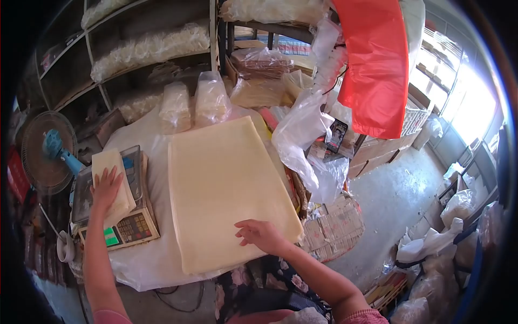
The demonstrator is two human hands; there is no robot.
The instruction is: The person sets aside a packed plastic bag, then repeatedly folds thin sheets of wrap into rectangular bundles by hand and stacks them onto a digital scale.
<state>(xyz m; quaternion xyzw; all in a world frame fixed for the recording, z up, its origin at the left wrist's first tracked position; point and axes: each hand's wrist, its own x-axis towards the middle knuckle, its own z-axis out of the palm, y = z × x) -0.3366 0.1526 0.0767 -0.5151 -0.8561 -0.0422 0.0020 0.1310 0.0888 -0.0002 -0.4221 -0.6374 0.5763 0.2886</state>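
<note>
On the left, a folded pale-yellow stack point(128, 198) rests on the tray of a digital scale point(141, 224) with a lit green display. My left hand point(107, 189) lies on top of this stack, fingers spread. A large pile of pale-yellow sheets point(226, 183) covers the middle of the table. Over the lower right part of that pile is my right hand point(258, 236), its fingers apart and slightly bent, holding nothing. Whether it touches the top sheet is hard to tell.
A fan point(49, 153) stands at the far left. Clear bags of folded sheets point(212, 100) sit behind the pile. Red plastic point(376, 70) hangs at the upper right, above a phone point(336, 135). Flattened cardboard point(334, 229) is right of the pile.
</note>
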